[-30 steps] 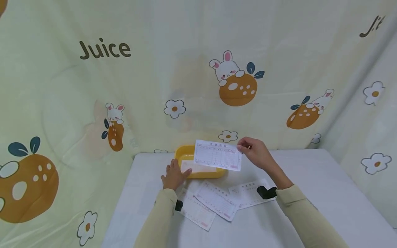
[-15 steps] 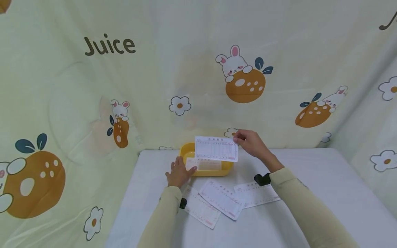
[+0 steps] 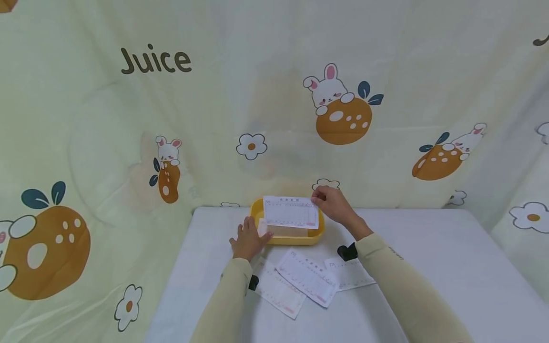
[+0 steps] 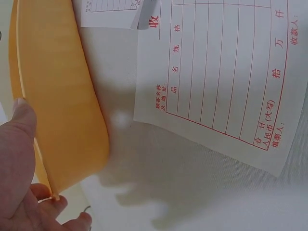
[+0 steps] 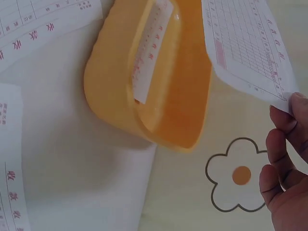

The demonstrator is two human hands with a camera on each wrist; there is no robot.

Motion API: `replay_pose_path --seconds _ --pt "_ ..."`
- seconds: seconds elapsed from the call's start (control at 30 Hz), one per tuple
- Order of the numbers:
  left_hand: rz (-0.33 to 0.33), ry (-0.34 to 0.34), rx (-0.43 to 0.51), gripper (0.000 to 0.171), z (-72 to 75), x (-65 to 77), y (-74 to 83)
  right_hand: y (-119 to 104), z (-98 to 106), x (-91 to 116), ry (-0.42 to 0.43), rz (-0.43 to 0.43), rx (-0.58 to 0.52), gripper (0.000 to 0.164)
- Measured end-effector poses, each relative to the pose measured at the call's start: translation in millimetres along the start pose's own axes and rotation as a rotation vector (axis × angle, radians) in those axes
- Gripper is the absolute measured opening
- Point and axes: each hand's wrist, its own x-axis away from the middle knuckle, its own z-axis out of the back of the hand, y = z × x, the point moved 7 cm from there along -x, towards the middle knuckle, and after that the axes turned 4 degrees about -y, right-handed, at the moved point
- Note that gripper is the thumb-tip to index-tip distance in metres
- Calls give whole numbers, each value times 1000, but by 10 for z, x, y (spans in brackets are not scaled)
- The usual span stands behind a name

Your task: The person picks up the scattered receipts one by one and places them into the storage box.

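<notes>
My right hand point(image 3: 334, 207) pinches a printed receipt slip point(image 3: 289, 212) by its right end, above the yellow plastic tray point(image 3: 296, 241). In the right wrist view the slip bends a little, its corner between thumb and forefinger. Another receipt slip point(image 5: 151, 53) lies inside the tray, partly hidden by the wall. At the tray's front left corner my left hand point(image 3: 249, 240) grips the rim. The left wrist view has the thumb on the rim and the fingers curled round the corner. Three receipt slips lie in front: left point(image 3: 280, 295), middle point(image 3: 306, 276) and right point(image 3: 349, 274).
The tray stands near the back edge of a table with a white cover point(image 3: 420, 267). A curtain point(image 3: 274, 105) printed with rabbits, oranges and flowers hangs right behind it. The left and middle slips overlap, and the right forearm partly covers the right one.
My right hand has moved left and slightly down with its slip, now more squarely over the tray. The left hand keeps its place on the tray. The head view has shifted a little.
</notes>
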Motion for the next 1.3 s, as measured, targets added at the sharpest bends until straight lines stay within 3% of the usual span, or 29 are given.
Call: replay_pose_path --seconds 0.27,0.8,1.03,1.3 --pt "-31 27 1 91 35 25 24 15 -120 7 9 9 -3 4" --pt "1 13 10 94 2 -28 -9 108 -357 -55 -20 41 -30 11" --pt "-4 -6 22 95 19 17 35 189 -314 29 -30 -18 -42 27" --pt "-20 -3 40 94 48 38 2 202 -239 110 -33 -55 -49 31"
